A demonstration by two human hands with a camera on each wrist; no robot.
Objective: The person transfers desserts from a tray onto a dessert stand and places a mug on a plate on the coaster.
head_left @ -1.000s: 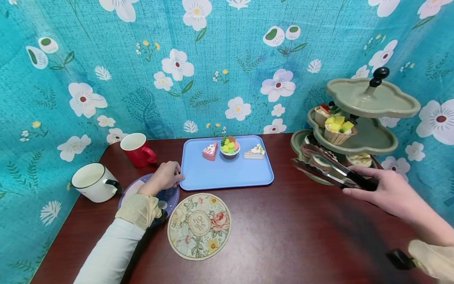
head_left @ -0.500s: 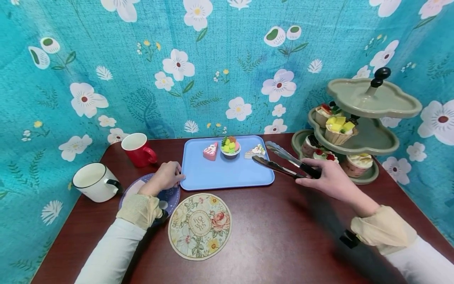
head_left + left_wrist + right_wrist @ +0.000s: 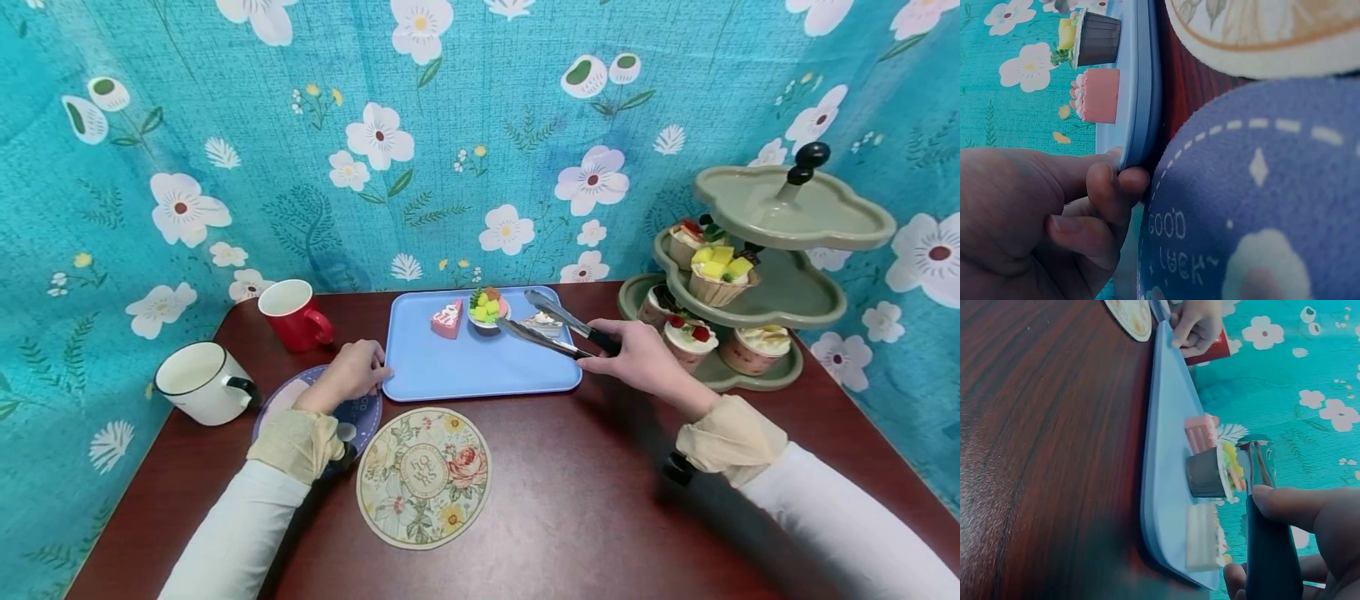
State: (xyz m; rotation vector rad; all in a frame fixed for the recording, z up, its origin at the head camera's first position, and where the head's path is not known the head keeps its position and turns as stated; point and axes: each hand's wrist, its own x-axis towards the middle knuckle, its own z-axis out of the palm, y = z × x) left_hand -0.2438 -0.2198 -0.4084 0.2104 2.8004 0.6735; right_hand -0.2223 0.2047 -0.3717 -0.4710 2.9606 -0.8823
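Observation:
My left hand (image 3: 351, 372) pinches the left edge of a light blue tray (image 3: 457, 364); the left wrist view shows the thumb on the rim and fingertips below. In my right hand (image 3: 639, 357) is a pair of metal tongs (image 3: 558, 313) with black handles, its arms spread. The tongs reach over the tray's right side, partly covering a white cake slice (image 3: 542, 325). Beside that slice stand a fruit-topped cupcake (image 3: 487, 315) in a dark cup and a pink cake slice (image 3: 447, 321). From the right wrist view, the tongs (image 3: 1267, 544) appear above these desserts; contact cannot be told.
A three-tier green stand (image 3: 795, 208) with several cupcakes rises at the right. At the left are a red mug (image 3: 288, 321), a white mug (image 3: 197, 387) and a purple round mat (image 3: 363, 417). A floral round mat (image 3: 423, 479) lies before the tray. Flowered cloth hangs behind.
My right hand has carried the tongs leftward, from in front of the tiered stand to over the white cake slice. The left hand stays at the tray's edge.

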